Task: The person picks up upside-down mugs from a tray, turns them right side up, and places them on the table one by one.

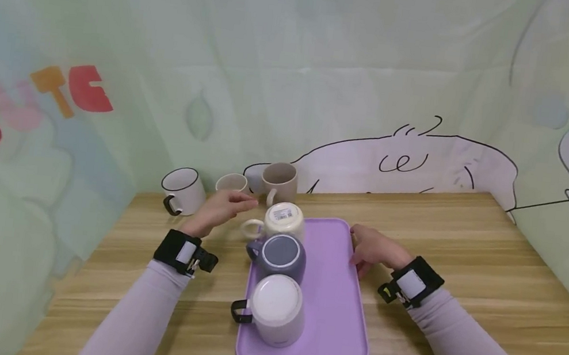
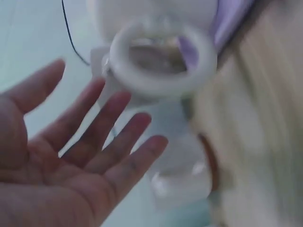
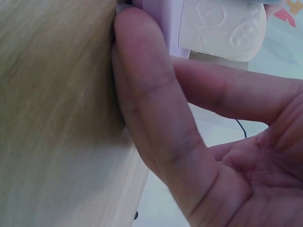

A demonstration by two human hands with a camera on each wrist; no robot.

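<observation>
A purple tray (image 1: 331, 298) carries three upside-down mugs along its left side, handles facing left: a cream mug (image 1: 285, 218), a blue-grey mug (image 1: 283, 258) and a white mug with a black handle (image 1: 278, 310). My left hand (image 1: 221, 211) is just left of the cream mug. In the left wrist view its fingers (image 2: 137, 130) are spread, holding nothing, near the ring-shaped handle (image 2: 128, 80). At the tray's right edge, my right hand (image 1: 376, 248) touches the side. Its fingers (image 3: 156, 90) look mostly straight against the rim in the right wrist view.
Behind the left hand stand a white mug with a dark rim (image 1: 186, 193), a pale mug (image 1: 232, 182) partly hidden by the hand, and a beige mug (image 1: 281, 183), all upright. A printed cloth wall (image 1: 284, 85) borders the wooden table (image 1: 440, 228).
</observation>
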